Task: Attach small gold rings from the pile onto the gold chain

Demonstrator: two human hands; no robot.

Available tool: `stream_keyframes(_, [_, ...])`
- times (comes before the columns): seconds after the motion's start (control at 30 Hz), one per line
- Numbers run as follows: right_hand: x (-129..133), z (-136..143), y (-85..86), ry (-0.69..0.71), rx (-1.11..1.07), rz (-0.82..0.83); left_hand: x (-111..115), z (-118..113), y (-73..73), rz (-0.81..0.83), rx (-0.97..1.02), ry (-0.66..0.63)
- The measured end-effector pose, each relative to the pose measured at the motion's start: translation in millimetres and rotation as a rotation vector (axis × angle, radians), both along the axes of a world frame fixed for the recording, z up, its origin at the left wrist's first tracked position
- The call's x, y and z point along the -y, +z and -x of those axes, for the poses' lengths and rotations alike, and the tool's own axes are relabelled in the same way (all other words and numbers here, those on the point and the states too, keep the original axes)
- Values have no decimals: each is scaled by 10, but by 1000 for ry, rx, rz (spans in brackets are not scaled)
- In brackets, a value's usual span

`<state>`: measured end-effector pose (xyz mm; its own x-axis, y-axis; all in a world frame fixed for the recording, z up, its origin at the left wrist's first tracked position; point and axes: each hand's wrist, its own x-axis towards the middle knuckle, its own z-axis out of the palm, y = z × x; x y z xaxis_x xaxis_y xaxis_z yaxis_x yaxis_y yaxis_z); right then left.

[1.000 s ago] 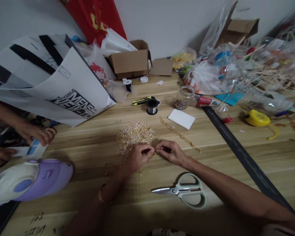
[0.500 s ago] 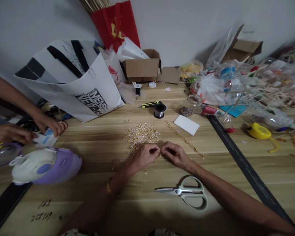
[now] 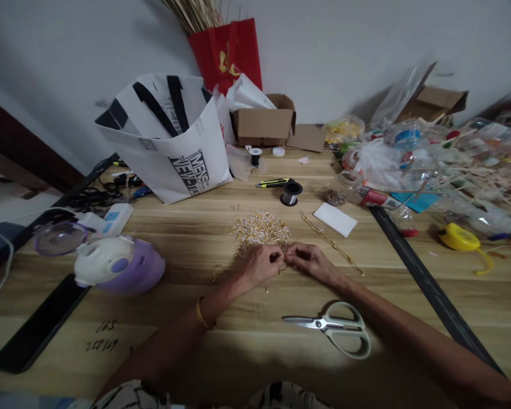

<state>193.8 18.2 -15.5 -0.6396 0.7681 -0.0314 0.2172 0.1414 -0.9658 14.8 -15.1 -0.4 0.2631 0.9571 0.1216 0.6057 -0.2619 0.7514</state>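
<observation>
My left hand [image 3: 264, 264] is closed in a pinch at the near edge of a pile of small gold and clear beads [image 3: 259, 230]. Fingertip to fingertip with it, my right hand [image 3: 309, 261] pinches too. A short bit of thin gold chain [image 3: 282, 270] shows just under the fingertips; the rest is hidden by the fingers. To the right of the pile lies a longer gold chain [image 3: 333, 245]. Scissors [image 3: 323, 324] with pale handles rest below my right hand. A small loose gold piece [image 3: 267, 290] and a loop of fine chain [image 3: 215, 272] lie near my left wrist.
Behind the pile are a wire spool [image 3: 290, 194], a utility knife [image 3: 272, 183] and a white card [image 3: 335, 219]. A purple bottle [image 3: 123, 264] and a power strip [image 3: 117, 218] lie left. A tape measure [image 3: 459, 237] and plastic clutter [image 3: 447, 153] fill the right.
The view has swung left, so things sit further right in the picture. Another person's hands have left the power strip at the left. My hands stay pinched together; a bit of chain now shows.
</observation>
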Motion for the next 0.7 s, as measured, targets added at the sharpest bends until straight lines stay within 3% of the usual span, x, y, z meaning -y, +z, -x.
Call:
stream_keyframes(0.23, [-54,84,-34,50,1,-64,52,81,-76,35,59,47])
stream_keyframes(0.4, [-75,90,-75,49,-19,-81,77,86,-17,59,139,76])
stream_keyframes(0.53, [-77,72,-72,58,-24,-105,83,48,11,103,165,53])
stream_keyframes(0.7, [-78,44,-93,59,-13,-94,67,24,-69,110,174,27])
